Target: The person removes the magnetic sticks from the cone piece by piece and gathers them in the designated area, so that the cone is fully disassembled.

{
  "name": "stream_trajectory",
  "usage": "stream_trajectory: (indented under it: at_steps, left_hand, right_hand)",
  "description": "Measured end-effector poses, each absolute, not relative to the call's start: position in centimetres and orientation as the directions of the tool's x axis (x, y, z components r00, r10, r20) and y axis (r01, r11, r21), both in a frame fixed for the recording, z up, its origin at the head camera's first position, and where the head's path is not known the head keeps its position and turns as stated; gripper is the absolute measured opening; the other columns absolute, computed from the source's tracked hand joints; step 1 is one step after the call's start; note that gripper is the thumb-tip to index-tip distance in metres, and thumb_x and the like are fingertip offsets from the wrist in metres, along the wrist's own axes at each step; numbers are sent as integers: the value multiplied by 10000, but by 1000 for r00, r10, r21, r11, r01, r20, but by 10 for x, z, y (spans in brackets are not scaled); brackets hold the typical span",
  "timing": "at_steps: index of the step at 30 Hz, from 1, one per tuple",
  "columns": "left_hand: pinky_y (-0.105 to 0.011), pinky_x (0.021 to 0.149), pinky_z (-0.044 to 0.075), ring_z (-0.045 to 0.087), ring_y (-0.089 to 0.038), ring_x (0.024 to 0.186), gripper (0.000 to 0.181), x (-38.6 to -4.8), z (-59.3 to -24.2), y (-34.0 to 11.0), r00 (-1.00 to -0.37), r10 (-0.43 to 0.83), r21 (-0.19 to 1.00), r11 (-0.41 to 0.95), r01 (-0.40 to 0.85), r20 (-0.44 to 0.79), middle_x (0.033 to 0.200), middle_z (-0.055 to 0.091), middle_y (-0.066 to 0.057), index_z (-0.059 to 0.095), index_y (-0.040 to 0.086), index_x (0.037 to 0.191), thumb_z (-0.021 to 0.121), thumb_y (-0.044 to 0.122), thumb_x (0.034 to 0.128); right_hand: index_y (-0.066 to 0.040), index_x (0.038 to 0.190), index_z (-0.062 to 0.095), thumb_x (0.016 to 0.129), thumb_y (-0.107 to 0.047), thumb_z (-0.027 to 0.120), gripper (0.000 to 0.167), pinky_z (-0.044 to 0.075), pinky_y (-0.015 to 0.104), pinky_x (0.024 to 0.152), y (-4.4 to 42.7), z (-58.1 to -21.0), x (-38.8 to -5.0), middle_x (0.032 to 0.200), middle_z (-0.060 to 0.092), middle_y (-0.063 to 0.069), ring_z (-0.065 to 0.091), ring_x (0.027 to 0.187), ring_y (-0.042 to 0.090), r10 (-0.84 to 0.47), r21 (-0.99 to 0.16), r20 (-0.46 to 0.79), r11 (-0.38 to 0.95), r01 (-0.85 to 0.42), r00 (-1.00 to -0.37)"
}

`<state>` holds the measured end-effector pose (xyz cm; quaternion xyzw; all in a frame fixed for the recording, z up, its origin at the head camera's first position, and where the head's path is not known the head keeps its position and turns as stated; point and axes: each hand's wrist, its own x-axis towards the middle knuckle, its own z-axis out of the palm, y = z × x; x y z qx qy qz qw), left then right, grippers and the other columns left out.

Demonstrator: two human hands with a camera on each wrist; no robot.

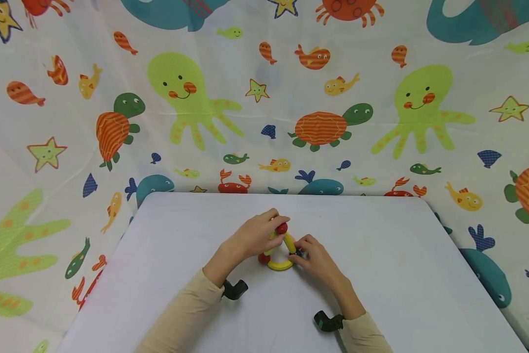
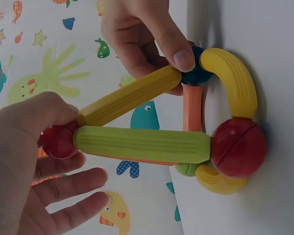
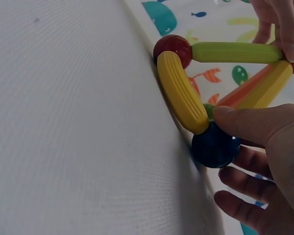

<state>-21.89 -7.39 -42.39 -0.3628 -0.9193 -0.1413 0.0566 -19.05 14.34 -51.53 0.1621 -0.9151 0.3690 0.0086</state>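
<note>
A small pyramid of ball-and-rod toy pieces stands on the table. At its peak, my left hand [image 1: 250, 237] pinches a red ball [image 2: 60, 141] between thumb and index finger, the other fingers spread. My right hand [image 1: 318, 260] pinches a dark blue ball [image 3: 215, 144] at the base's right corner. A straight yellow rod [image 2: 132, 94] joins these two balls. A straight green rod [image 2: 142, 144] runs from the peak to another red ball [image 2: 239, 147] at the base. A curved yellow rod [image 3: 180, 93] links that ball and the blue one. Orange rods [image 2: 192, 107] and a green ball [image 2: 187, 169] are partly hidden behind.
The white table [image 1: 401, 264] spreads around the pyramid. Behind it hangs a cloth [image 1: 229, 63] printed with sea animals. A black wrist camera [image 1: 235, 289] sits by the left wrist, and another black camera [image 1: 328, 322] by the right.
</note>
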Motion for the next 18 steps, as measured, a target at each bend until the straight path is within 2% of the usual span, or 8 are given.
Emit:
stream_trajectory:
  at_steps: [5,18]
  left_hand:
    - [-235,824,573,601,-110,869,401,-221,-421,-71,-733,663,212,703,679,152,1149,593,-15,596,155,1316,639,327,956]
    - [-252,830,564,564,-123,865,376,-224,-424,-65,-762,646,236,735,636,42,1110,584,-8,548,122,1266,558,345,963]
  right_hand:
    - [-114,1060,723,859,-223,797,241,507,236,767,144,-514,-189,1009,592,-17,545,917,113,-295,-682,133,666,-303,-946]
    - [-128,1048,726,850,-200,805,225,498,210,745,145,-516,-189,1015,601,-17,550,914,115,-300,-681,157,657,-323,-941]
